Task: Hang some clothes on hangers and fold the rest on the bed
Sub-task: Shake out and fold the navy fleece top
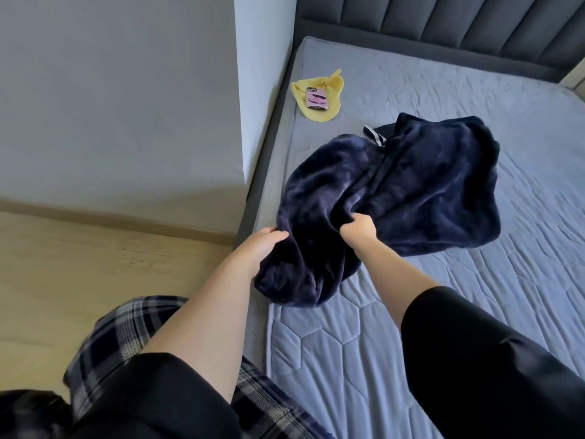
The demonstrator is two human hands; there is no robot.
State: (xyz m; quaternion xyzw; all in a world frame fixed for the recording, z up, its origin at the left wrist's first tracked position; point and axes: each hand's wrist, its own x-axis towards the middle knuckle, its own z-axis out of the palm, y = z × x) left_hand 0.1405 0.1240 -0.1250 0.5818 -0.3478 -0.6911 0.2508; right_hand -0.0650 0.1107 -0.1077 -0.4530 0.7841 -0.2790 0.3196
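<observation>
- One dark blue fleece garment (395, 198) lies bunched on the bed (506, 280), near its left edge.
- Left hand (262, 245) grips its near-left edge; right hand (359, 229) pinches a fold.
- One phone (316, 98) rests on one yellow cloth (319, 114), far left.

Navy garment (395, 198): thick plush fleece, soft sheen on folds. Bed cover (474, 312): pale blue quilted cloth, matt, stitched hexagon pattern. Headboard (459, 26): grey padded fabric, ribbed. Yellow cloth (319, 112): thin, matt. Phone case (316, 98): pink, smooth, glossy. Floor (79, 264): light wood, smooth. Trousers (133, 327): checked woven cloth
</observation>
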